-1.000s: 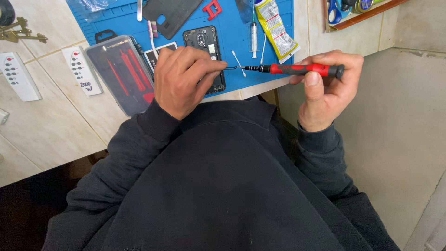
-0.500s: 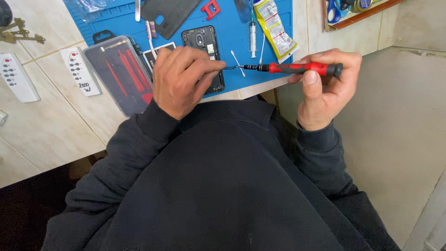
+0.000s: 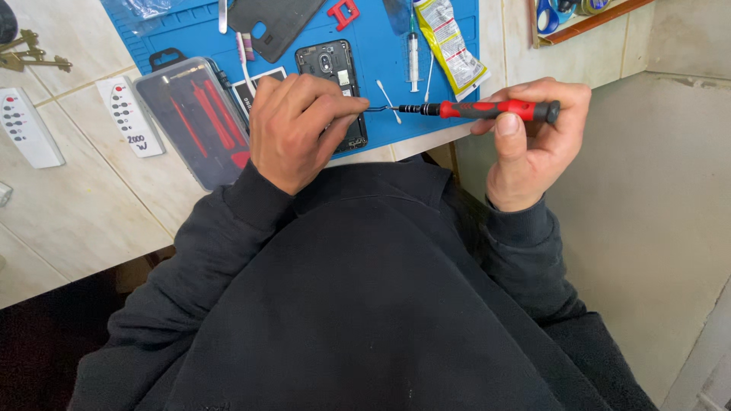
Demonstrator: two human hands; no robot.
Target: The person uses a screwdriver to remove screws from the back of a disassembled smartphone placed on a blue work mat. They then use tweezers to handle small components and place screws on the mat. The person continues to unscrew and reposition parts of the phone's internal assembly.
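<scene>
Right hand (image 3: pixel 533 144): curled around the red-and-black precision screwdriver (image 3: pixel 487 110), the handle pinched between thumb and fingertips; the tool is held level, its metal shaft pointed toward the left hand.

Left hand (image 3: pixel 301 129): knuckles up, fingers bent and pressed together at the tips, where the screwdriver's thin bit is pinched. Whether anything else is held there cannot be told.

Both hands are raised just over the near edge of the blue rubber work mat (image 3: pixel 449 61).

Black opened phone with its back removed (image 3: pixel 329 65): laid flat on the mat, partly covered by the left hand.

Clear plastic case of red tools (image 3: pixel 194 122): placed left of the left hand, at the mat's corner.

White cotton swab (image 3: pixel 388 95), clear syringe (image 3: pixel 413 57), dark grey back cover (image 3: pixel 278 27): laid on the mat beyond the hands.
</scene>
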